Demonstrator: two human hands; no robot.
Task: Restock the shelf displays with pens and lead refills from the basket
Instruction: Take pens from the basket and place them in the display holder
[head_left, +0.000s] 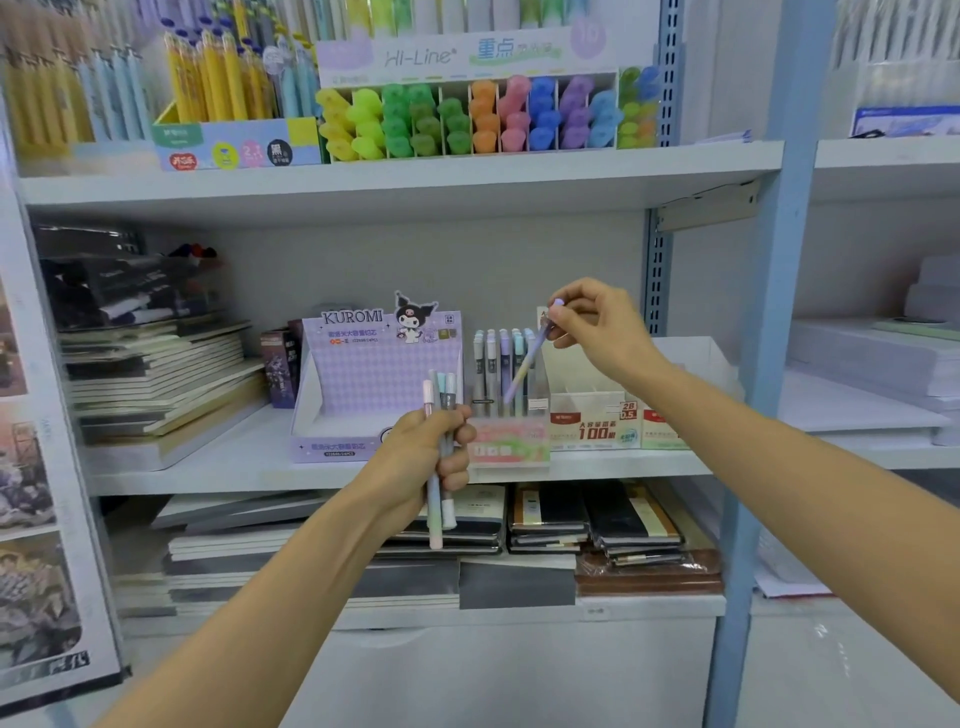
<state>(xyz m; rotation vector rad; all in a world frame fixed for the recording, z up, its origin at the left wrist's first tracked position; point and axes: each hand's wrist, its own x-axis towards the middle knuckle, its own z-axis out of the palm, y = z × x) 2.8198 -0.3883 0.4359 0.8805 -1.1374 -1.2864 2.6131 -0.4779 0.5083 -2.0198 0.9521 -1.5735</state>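
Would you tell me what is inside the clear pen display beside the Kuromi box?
Upright pastel-capped pens; the right hand slants a purple pen across them. A pink label hides their lower ends.

two slender bare forearms (291, 571), uncovered along their whole visible length, plus bare left hand (426, 457) and right hand (597, 327)

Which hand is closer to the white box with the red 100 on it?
Right. The right hand hovers just above the box, pinching a purple pen. The left hand grips pens farther left, past the pen holder.
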